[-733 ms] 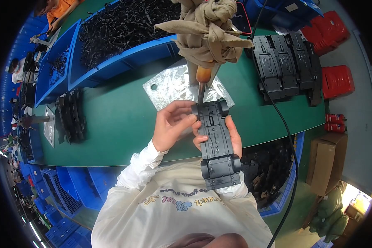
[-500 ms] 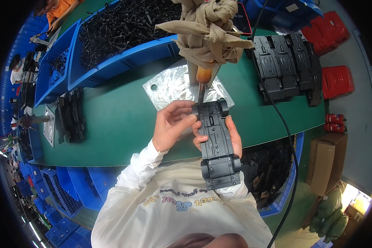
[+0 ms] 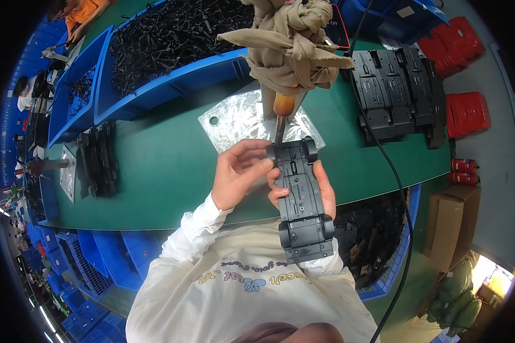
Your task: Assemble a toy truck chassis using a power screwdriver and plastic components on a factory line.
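Note:
A black plastic toy-car chassis (image 3: 302, 194) with rounded wheel arches is held lengthwise in front of me. My right hand (image 3: 324, 191) grips it from beneath, its fingers showing along both long sides. At the far left wheel arch, my left hand (image 3: 234, 176) is closed with thumb and fingertips against the edge; whether it pinches a small part there is hidden. Just above that corner hangs a hot-iron tool (image 3: 281, 106) with an amber collar, wrapped in beige cloth, its metal tip reaching down to the chassis's far end. Whether the tip touches cannot be made out.
A shiny metal plate (image 3: 234, 117) lies on the green table (image 3: 154, 183). Blue bins (image 3: 171, 83) of small black parts stand at far left. Stacked chassis (image 3: 392, 94) sit at right, behind a hanging black cable (image 3: 396, 177). Red stools (image 3: 467, 113) and a carton (image 3: 453, 226) stand beyond.

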`<state>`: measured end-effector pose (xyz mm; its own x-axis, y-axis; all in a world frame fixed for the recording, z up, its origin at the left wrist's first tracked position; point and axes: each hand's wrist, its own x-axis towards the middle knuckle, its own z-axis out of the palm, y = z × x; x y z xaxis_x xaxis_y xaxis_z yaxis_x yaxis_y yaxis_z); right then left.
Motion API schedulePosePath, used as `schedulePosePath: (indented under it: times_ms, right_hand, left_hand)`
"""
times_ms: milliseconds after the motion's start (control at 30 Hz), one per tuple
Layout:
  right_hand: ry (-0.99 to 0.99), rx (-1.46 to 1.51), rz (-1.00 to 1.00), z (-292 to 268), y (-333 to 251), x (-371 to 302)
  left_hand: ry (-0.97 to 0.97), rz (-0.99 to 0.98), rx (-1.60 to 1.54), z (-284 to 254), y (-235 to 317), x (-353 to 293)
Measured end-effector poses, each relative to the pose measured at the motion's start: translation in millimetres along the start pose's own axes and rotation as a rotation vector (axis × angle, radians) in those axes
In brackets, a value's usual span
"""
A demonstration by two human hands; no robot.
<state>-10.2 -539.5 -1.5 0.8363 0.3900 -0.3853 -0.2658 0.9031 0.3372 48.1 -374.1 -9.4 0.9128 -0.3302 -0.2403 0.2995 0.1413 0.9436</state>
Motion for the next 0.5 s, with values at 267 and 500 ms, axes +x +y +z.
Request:
schedulePosePath:
  times_ms: [267, 500]
  right_hand:
    - [-0.009, -0.007, 0.007, 0.4, -0.1, 0.4]
    - [-0.003, -0.008, 0.002, -1.3, -0.7, 1.0]
  left_hand:
    - [0.005, -0.006, 0.004, -1.4, -2.0, 0.1]
    - [0.0, 0.001, 0.023, -2.2, -2.2, 0.4]
